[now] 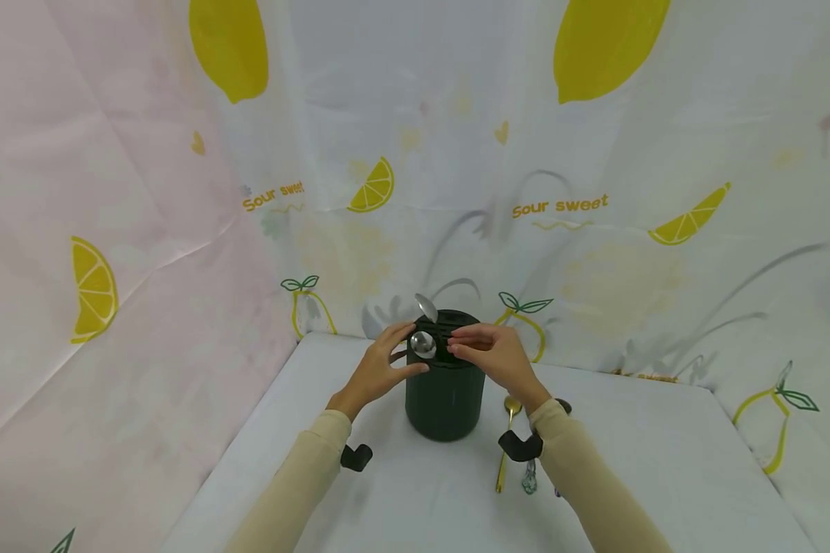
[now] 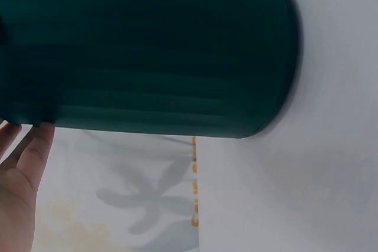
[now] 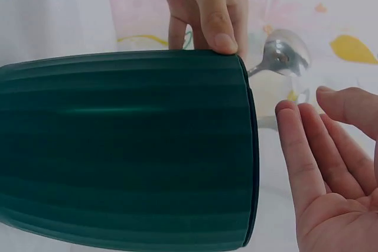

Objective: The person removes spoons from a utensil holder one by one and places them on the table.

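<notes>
Our left hand (image 1: 380, 365) grips the pot (image 1: 445, 403), upright on the table (image 1: 636, 438), near its top; our right hand (image 1: 496, 355), fingers loose, grasps nothing beside the spoons (image 1: 423, 345) in it. We judge the spoons light, stiff, slippery: best pinched at the neck.

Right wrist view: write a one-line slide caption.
Left hand holds a green container, a metal spoon jutting from its top, while the right hand hovers nearby.
</notes>
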The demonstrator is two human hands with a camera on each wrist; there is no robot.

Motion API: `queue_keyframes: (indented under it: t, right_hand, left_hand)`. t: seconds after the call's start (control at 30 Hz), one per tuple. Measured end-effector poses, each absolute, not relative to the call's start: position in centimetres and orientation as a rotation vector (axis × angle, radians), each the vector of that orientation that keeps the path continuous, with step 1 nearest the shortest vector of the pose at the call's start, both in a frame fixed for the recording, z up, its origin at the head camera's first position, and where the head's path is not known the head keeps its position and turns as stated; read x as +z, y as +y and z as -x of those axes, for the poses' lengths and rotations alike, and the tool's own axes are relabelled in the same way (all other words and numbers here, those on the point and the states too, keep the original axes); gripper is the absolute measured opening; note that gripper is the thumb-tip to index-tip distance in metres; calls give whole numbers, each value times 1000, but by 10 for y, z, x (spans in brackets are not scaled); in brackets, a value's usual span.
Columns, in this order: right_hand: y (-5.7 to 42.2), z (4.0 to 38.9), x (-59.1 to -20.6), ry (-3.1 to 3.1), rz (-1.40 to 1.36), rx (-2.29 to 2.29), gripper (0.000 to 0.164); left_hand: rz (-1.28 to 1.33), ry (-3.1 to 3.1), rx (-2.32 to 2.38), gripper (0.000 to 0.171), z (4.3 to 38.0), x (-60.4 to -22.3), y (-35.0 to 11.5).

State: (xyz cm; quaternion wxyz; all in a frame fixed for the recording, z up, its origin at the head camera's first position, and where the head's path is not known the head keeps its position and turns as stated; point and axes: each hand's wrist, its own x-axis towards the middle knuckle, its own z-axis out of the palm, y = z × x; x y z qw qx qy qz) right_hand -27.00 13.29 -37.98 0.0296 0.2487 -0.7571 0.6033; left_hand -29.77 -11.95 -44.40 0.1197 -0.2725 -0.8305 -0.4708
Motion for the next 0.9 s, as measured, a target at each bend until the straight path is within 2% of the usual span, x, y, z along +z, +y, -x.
queue_keyframes:
  t: [0.13, 0.37, 0.9]
  right_hand:
    - [124, 273, -379, -2348, -780, 1812, 29]
    - [108, 253, -352, -2392, -781, 1798, 26]
    - [102, 259, -358, -2383, -795, 1869, 21]
  left_hand:
    - [797, -2426, -1363, 82, 298, -444, -120]
    - [823, -2410, -1344, 81, 299, -445, -120]
    - [841, -2377, -1359, 80, 299, -447, -120]
